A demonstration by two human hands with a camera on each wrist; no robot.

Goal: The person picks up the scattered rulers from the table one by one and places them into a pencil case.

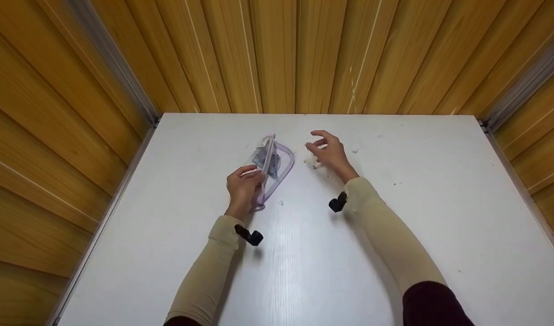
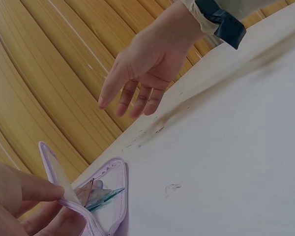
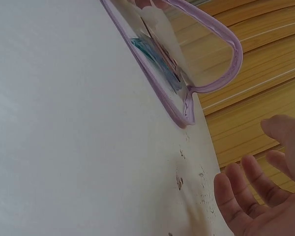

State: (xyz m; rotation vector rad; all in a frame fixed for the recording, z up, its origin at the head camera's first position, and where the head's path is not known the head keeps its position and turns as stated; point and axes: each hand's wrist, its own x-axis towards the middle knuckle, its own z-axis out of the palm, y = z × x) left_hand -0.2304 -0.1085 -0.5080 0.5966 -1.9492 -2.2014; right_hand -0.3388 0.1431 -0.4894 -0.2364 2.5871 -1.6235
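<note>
A clear zip pouch with lilac edging [image 1: 289, 164] lies unzipped on the table, its front flap lifted. My left hand [image 1: 243, 186] pinches that flap's edge between thumb and fingers, as the left wrist view shows close up. Inside the pouch, a teal pointed piece [image 2: 107, 198] and a thin dark reddish stick [image 3: 157, 44] lie among clear and bluish plastic bits. To the right of the pouch my right hand [image 1: 332, 155] hovers above the table, fingers loosely bent and spread, holding nothing.
The white table [image 1: 286, 267] has small dark marks and specks [image 3: 180, 183], several of them beneath the right hand. Wood-patterned panels [image 1: 277, 54] stand behind the table's far edge and along both sides. A small black camera [image 1: 255, 237] is strapped to each wrist.
</note>
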